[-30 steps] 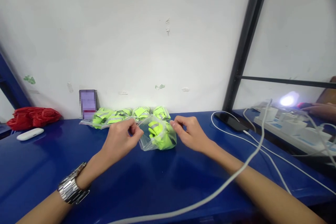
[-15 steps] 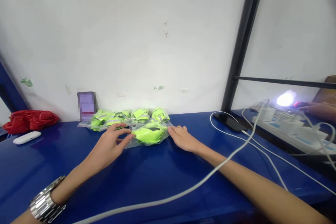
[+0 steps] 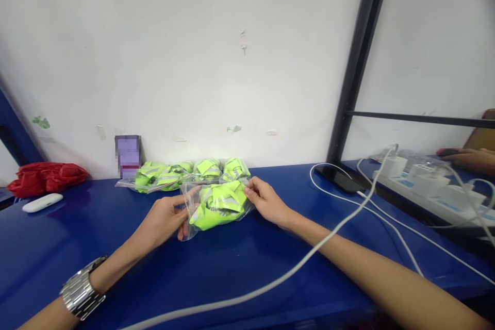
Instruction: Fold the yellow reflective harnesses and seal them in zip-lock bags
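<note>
A clear plastic bag [image 3: 220, 205] with a folded neon-yellow reflective vest inside is held up and tilted toward me, in front of the other bags. My left hand [image 3: 164, 220] grips its left edge, the fingers partly behind the clear film. At the opposite side, my right hand [image 3: 266, 202] pinches the bag's upper right edge between thumb and fingers. Just behind it, several similar bagged neon-yellow vests [image 3: 208, 169] lie in a row along the wall. A silver watch [image 3: 83, 289] is on my left wrist.
Red plastic [image 3: 46, 176] and a white case [image 3: 42, 203] lie at the left. A pixelated purple box [image 3: 129, 157] leans on the wall. A white cable [image 3: 270, 284] crosses the blue table before me. Right are a phone [image 3: 340, 179], a power strip [image 3: 421, 183] and another person's hand [image 3: 469, 159].
The front bag has been lifted and turned, showing more of the vest and its grey stripe. My left hand has closed on its left edge. The bright light at the right is gone.
</note>
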Motion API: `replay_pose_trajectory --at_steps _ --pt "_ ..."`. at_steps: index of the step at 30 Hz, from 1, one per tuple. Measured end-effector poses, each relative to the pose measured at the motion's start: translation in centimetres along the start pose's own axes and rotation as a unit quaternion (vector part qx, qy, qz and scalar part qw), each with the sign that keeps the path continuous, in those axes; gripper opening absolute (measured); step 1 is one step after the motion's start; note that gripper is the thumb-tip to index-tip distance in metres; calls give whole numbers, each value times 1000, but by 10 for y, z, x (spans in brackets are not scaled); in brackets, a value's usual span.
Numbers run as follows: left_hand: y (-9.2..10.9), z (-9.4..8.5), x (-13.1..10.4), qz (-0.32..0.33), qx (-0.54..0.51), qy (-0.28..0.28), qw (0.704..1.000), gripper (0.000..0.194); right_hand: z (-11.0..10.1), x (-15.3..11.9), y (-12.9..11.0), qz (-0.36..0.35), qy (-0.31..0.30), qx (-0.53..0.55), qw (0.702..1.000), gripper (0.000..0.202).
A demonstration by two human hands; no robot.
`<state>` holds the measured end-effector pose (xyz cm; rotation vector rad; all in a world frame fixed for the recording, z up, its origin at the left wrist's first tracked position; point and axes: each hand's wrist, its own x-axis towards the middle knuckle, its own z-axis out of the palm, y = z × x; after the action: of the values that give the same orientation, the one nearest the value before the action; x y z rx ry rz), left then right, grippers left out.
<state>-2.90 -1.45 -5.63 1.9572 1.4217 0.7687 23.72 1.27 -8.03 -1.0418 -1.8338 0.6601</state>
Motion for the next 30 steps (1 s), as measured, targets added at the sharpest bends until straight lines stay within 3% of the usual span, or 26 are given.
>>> replay_pose_trajectory --at_steps 7,14,18,22,30 --pt "20 13 -3 56 -35 76 995 66 -2 -1 -7 2 132 37 991 20" --pt "35 25 -5 47 -252 3 967 67 -7 -3 -13 -4 191 55 980 23" --pt "34 24 -5 52 -297 -29 953 59 -6 -6 -15 -30 190 36 981 24" --pt "29 25 -6 45 -271 -53 960 55 -7 -10 -21 -62 166 18 984 22" --pt "41 21 -13 89 -212 -8 973 58 -15 -2 -26 -42 111 118 986 24"
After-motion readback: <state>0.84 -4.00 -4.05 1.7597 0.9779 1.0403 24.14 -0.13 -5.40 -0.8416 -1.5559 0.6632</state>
